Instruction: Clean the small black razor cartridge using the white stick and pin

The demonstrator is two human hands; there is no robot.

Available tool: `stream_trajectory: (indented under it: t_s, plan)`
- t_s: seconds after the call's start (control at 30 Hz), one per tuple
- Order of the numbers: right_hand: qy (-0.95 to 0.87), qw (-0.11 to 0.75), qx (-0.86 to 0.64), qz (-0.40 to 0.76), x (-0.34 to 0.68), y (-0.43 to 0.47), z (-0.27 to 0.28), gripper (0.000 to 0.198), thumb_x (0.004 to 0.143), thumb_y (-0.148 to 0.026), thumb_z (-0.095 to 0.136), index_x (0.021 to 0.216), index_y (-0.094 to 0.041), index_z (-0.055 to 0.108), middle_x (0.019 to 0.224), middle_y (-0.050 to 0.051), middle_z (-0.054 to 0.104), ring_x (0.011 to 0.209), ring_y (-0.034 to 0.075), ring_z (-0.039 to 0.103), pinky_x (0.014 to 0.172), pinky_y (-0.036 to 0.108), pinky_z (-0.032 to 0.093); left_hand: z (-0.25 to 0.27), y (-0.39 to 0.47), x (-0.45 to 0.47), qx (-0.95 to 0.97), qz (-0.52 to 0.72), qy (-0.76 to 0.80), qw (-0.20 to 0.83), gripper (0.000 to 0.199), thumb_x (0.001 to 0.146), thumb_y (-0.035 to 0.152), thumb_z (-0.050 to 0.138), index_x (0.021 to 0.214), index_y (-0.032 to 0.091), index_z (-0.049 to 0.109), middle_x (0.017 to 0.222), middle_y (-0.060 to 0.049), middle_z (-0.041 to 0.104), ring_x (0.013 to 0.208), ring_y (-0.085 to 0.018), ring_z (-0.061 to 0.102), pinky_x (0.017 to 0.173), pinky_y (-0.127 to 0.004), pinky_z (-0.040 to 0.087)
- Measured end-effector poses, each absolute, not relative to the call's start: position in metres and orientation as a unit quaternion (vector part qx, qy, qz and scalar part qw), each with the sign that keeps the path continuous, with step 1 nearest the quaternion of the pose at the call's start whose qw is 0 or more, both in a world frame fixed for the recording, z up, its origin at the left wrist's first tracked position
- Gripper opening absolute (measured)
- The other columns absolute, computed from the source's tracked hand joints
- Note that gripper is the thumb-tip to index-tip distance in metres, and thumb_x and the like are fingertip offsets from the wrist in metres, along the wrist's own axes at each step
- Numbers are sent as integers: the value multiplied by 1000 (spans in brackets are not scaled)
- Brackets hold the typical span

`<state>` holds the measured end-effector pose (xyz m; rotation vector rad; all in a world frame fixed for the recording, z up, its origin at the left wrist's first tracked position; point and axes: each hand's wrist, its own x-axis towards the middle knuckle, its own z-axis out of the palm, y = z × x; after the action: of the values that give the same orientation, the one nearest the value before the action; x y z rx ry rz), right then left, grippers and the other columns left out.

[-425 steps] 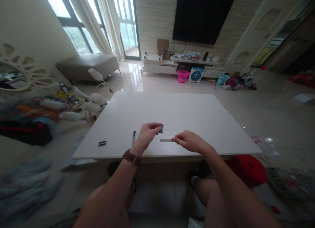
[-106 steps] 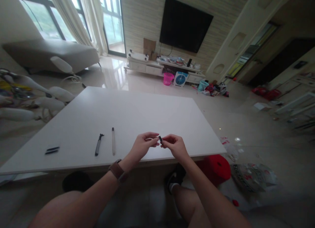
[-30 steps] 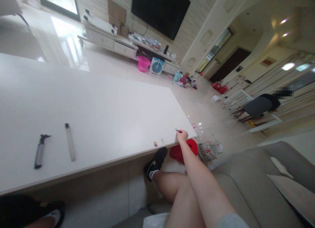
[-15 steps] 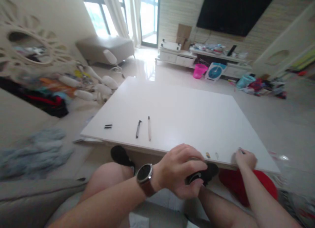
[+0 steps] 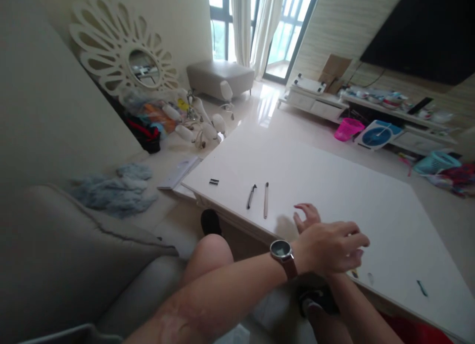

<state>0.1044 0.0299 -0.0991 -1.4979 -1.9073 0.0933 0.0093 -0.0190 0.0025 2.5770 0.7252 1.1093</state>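
Observation:
My left hand (image 5: 332, 247), with a watch (image 5: 281, 250) on its wrist, is held over the near edge of the white table (image 5: 334, 180). Its fingers are loosely bent and apart, with nothing visible in them. Crossing beneath it, my right hand (image 5: 308, 218) reaches left over the tabletop, thumb and fingers spread and holding nothing. Nearest to it lies a slim pale stick with a dark tip (image 5: 266, 201). Beside that is a thin dark-and-grey tool with an angled head (image 5: 251, 197). Farther left are two short black pieces (image 5: 214, 182).
Near the front edge lie a small yellow-and-dark item (image 5: 355, 273), a small pale item (image 5: 370, 278) and a short dark stick (image 5: 422, 288). A grey sofa (image 5: 92, 255) is at left. Beyond the table stand a pink basket (image 5: 349, 129) and a fan (image 5: 378, 134).
My right hand has left the short dark stick on the right and moved left beneath my left forearm. My left hand has risen over the edge. The view has swung left.

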Motion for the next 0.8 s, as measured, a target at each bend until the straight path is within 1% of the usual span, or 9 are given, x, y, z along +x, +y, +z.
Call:
stream_trajectory:
  t_s: [0.07,0.13,0.23,0.4,0.5,0.57,0.67,0.8]
  plan:
    - [-794,314,-513,95,43,28,-101,18,81,-22,57,95,-22,68,101,7,66,97,24,60,87,39,48,2,-17,8,884,386,242,106,22,92,20,44,104,15,62,103,-7,59,92,-16,61,71,-25,50]
    - [-829,278,-462,148,-10,28,-104,19,83,-20,58,99,-21,67,106,8,65,103,24,58,91,40,46,2,-16,5,881,395,241,98,22,91,18,42,101,15,61,101,-6,59,89,-15,61,67,-25,49]
    - [-843,253,-437,187,-76,38,-111,22,84,-19,60,104,-20,65,114,9,63,110,25,56,97,41,44,6,-15,-7,868,404,267,108,21,89,18,42,101,16,59,100,-5,59,87,-16,61,64,-26,48]
    - [-843,227,-446,195,-152,76,-130,33,84,-24,62,116,-18,61,125,11,60,117,25,52,101,41,42,15,-6,-35,840,406,331,140,24,89,24,44,109,15,56,102,-5,60,85,-17,61,61,-28,49]
    - [-841,223,-462,171,-172,95,-141,40,85,-28,63,124,-17,58,135,12,54,125,27,47,104,42,40,19,1,-43,820,409,365,161,26,90,26,42,110,16,56,102,-5,61,83,-18,61,57,-30,49]
    - [-841,214,-469,163,-174,102,-147,41,87,-30,63,125,-17,57,138,13,52,128,27,44,104,42,39,21,4,-42,803,421,383,177,27,91,25,41,112,15,56,102,-6,62,83,-19,61,56,-30,49]
    - [-848,188,-469,162,-171,106,-152,34,87,-30,63,120,-20,59,136,11,54,125,26,46,100,41,40,25,7,-36,775,446,402,197,29,91,27,41,113,15,57,101,-8,63,82,-21,61,55,-32,48]
    - [-848,165,-483,144,-177,105,-155,22,87,-30,64,106,-21,62,117,10,62,111,27,51,92,40,42,26,11,-39,747,471,411,229,29,87,27,47,112,16,58,102,-8,64,81,-21,62,58,-31,49]
